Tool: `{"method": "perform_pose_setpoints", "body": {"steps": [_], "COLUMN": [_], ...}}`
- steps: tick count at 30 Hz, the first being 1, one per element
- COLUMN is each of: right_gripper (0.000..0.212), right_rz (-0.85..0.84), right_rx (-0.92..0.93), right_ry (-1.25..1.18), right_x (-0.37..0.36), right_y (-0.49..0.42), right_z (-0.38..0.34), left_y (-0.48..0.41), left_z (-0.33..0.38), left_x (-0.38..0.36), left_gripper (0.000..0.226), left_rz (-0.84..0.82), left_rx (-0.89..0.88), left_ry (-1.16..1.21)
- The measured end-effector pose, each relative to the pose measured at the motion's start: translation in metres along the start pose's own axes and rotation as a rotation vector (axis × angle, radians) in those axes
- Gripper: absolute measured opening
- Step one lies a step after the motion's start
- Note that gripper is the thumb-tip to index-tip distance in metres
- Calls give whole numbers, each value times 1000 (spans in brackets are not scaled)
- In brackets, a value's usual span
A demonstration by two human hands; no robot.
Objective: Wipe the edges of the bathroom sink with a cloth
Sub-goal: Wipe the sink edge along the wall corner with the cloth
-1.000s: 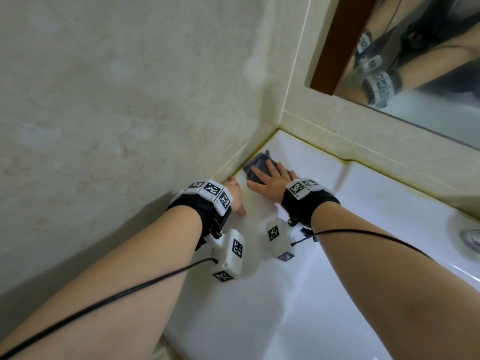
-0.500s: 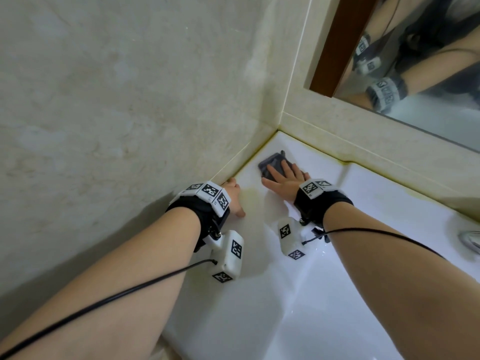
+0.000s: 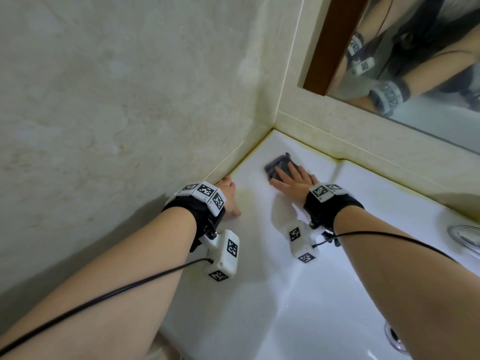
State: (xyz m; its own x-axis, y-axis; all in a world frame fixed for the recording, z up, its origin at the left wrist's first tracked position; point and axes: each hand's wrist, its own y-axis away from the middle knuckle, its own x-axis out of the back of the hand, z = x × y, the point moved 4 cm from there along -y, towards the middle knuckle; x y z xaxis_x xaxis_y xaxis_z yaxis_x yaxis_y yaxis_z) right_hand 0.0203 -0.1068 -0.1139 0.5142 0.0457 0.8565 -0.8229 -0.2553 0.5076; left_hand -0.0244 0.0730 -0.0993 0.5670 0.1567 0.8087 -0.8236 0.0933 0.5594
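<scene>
Right hand (image 3: pixel 296 184) presses the dark cloth (image 3: pixel 280 162) flat-fingered onto the sink (image 3: pixel 259 294) corner; left hand (image 3: pixel 230 196) rests empty on the rim.

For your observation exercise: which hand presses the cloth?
The right hand: its straight fingers lie flat on the dark cloth; the left hand rests bare on the sink rim.

**Both hands down flat, arms reaching to mid-frame**

The left forearm (image 3: pixel 130 268) ran up from the lower left corner. The left hand (image 3: pixel 230 197) lay palm down left of centre, thumb spread, its fingers mostly hidden behind the wrist. The right forearm (image 3: pixel 402 255) came in from the lower right. The right hand (image 3: pixel 294 184) pressed flat, fingers (image 3: pixel 281 174) straight.
</scene>
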Motion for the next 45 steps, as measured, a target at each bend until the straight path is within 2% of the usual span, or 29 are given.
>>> {"method": "perform_pose_setpoints", "body": {"steps": [4,8,12,17,20,28,31,37,45], "right_gripper": [67,65,59,64,69,70,66,73,75], "right_rz": [26,-45,-71,-23,15,-38,-37,-1,-18], "right_rx": [-75,30,115,-9,-89,21,9,-104,27], "right_ry": [-159,-98,54,-39,-164,-142,-135,-148,-97], "right_x": [-5,-14,-9,-10,-15,-32,-25,-20,-29], "right_y": [4,9,17,26,26,24,24,27,16], "right_z": [-10,-40,-38,7,8,-26,-13,-6,-62], "left_y": [-1,0,3,7,8,10,13,21,26], "left_z": [2,4,3,1,1,1,1,-1,-12], "left_x": [-1,-2,-2,-7,-9,-10,-9,-10,-13], "left_gripper": [87,91,91,89,89,92,87,79,71], "left_rz": [5,10,15,18,20,28,35,60,28], "left_rx": [16,30,38,21,13,26,31,21,61], "left_ry": [6,2,-14,-48,-55,-63,-41,77,5]}}
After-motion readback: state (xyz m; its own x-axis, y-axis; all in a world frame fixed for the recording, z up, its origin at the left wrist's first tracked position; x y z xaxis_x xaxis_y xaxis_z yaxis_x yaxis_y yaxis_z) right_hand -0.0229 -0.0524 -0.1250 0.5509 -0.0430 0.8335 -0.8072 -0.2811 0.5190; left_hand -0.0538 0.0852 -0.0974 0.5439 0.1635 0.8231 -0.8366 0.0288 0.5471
